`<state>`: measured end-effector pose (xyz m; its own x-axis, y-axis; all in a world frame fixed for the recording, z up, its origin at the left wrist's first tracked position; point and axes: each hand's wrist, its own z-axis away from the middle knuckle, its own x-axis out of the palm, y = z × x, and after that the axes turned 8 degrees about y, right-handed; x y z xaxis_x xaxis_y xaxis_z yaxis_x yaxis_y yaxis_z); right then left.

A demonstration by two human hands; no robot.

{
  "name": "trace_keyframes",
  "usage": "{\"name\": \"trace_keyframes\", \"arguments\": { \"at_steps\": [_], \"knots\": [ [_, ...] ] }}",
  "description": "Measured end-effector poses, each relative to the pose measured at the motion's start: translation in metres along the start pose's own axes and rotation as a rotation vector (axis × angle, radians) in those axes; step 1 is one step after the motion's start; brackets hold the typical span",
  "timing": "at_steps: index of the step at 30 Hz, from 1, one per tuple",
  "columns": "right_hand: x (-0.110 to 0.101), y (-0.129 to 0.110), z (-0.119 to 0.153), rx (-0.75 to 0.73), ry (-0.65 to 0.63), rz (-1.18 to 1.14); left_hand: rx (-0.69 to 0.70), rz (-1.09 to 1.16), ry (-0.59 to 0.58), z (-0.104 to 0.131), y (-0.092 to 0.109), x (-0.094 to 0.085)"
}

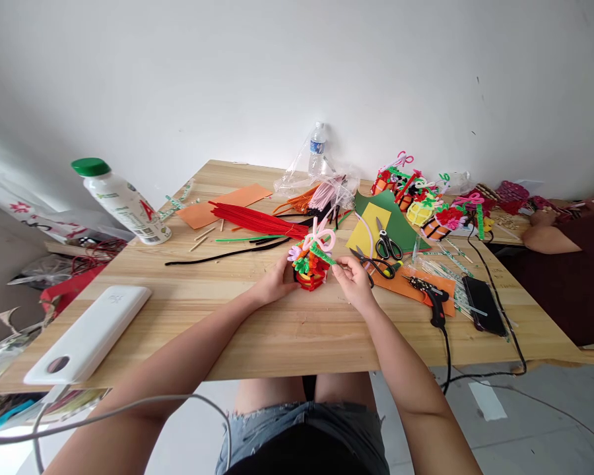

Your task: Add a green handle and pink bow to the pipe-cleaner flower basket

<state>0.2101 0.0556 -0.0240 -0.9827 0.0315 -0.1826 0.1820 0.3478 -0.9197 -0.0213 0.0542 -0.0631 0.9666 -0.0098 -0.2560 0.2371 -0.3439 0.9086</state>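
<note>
A small basket of pipe-cleaner flowers stands on the table in front of me, red and yellow at its base, with a pink bow on top. My left hand is closed round its left side, some fingers hidden behind it. A fuzzy green pipe-cleaner piece slants across the basket's upper right. Its lower end is pinched in the fingertips of my right hand. Beyond the basket lies a bundle of red pipe cleaners. Black-handled scissors rest on yellow paper to the right.
A glue gun with a trailing cord lies on orange paper at right, beside a black phone. Several finished baskets stand at back right. A white power bank and bottle are at left. A co-worker's arm shows at far right.
</note>
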Motion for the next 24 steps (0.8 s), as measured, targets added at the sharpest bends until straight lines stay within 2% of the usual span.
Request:
{"name": "trace_keyframes", "arguments": {
  "at_steps": [3,6,10,13,17,24],
  "knots": [
    [-0.001,0.0,0.0,0.005,0.009,0.008,-0.008,-0.144,0.018,-0.001,0.002,-0.003],
    [-0.001,-0.001,0.0,0.006,0.009,0.008,-0.084,-0.179,0.046,-0.002,0.003,-0.005],
    [0.001,-0.001,0.0,0.03,-0.001,-0.045,-0.143,-0.02,0.015,-0.002,0.004,-0.005],
    [0.002,-0.002,0.001,0.052,-0.016,-0.097,-0.15,0.113,0.035,-0.001,0.006,-0.003],
    [0.003,-0.002,0.001,0.065,-0.025,-0.085,-0.196,0.137,0.099,0.001,0.006,0.003],
    [0.002,-0.001,-0.002,0.078,-0.006,-0.09,-0.211,0.178,0.11,0.007,0.004,0.012]
  ]
}}
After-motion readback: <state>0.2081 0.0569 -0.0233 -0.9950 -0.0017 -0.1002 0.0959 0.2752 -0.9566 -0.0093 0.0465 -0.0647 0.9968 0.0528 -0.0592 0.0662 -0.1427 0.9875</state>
